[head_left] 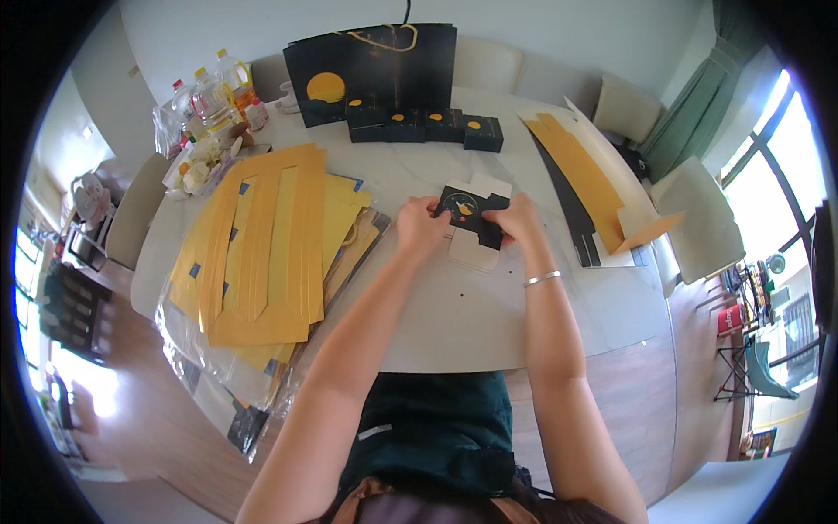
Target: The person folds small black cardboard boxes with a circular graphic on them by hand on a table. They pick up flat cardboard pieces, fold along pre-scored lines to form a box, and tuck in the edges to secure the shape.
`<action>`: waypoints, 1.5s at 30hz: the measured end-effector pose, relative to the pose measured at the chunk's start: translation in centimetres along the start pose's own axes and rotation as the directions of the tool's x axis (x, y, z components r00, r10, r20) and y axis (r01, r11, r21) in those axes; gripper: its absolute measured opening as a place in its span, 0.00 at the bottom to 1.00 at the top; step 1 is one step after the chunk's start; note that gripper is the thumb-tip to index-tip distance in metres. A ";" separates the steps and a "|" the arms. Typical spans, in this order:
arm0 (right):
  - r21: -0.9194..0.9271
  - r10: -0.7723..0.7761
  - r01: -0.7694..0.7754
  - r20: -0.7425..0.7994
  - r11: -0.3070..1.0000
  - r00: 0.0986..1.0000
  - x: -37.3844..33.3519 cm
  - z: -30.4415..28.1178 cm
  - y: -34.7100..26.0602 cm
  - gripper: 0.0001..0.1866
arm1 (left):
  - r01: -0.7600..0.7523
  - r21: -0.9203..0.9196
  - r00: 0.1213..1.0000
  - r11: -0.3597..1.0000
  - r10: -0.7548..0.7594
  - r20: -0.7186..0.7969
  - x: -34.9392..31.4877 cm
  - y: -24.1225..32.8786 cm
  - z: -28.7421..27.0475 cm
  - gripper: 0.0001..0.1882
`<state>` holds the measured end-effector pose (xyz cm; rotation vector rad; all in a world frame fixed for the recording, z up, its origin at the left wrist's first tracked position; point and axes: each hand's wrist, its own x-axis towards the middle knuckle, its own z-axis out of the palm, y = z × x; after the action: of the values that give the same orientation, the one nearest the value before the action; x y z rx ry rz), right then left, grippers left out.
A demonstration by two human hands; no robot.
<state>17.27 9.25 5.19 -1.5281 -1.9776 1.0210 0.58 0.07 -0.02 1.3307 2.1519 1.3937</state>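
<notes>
Between my two hands is a flat, unfolded black box blank [471, 208] with a round gold picture on its face. White flaps [476, 251] of card show at its near and far sides. My left hand [421, 224] pinches its left edge, thumb on top. On the right edge, my right hand [518, 218] grips the card near a black flap, its fingertips partly hidden beneath. Farther back stand several small folded black boxes [443, 125] in a row, in front of a large black gift bag [384, 74] with a gold disc and a gold cord handle.
Gold die-cut card sheets [229, 306] and plastic wrapping lie piled on the left of the white table [436, 336]. Gold, black and white card pieces [580, 175] lie on the right. Oil bottles [209, 100] and a tray of items [205, 170] stand back left.
</notes>
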 end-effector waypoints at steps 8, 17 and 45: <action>-0.021 0.069 -0.068 0.042 0.997 0.997 0.3 0.0 0.4 0.22 | 0.184 -0.283 0.981 0.941 -0.159 0.108 0.4 0.3 -1.8 0.15; 0.470 -0.165 0.077 0.149 0.879 0.975 0.5 -0.9 0.4 0.12 | 0.237 -0.589 0.971 0.773 -0.205 0.121 1.4 0.1 -3.1 0.09; 0.664 -0.241 0.131 0.076 0.737 0.968 0.8 -0.2 0.8 0.09 | 0.359 -0.780 0.932 0.512 -0.232 0.277 0.3 1.9 -3.2 0.10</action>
<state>17.70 10.21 4.60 -0.8586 -1.5533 1.5687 -0.55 -1.36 3.29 0.6038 1.2042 1.7392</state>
